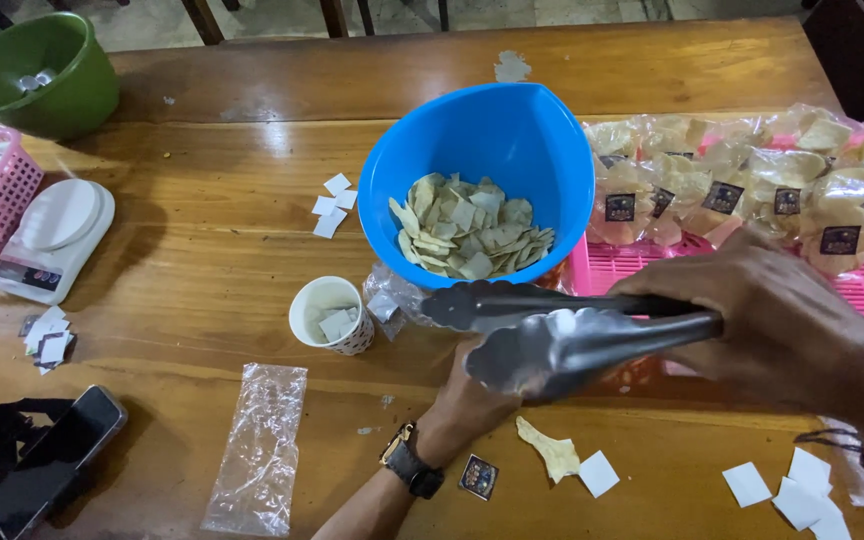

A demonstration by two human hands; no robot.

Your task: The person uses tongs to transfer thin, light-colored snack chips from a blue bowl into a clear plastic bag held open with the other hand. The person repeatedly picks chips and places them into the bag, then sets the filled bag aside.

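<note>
Our right hand (772, 320) grips metal tongs (552, 335), fingers closed round the handles, tips parted just below the blue bowl (542, 150). Left hand (467, 400) sits under the tongs beside the bowl; whether its fingers are curled or spread, we cannot tell.

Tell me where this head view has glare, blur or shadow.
Head view: light glares off the wooden table behind the blue bowl; the metal tongs in the right hand look soft and shiny, being close to the lens; the left hand sits largely hidden under them; the chips are sharp.
</note>
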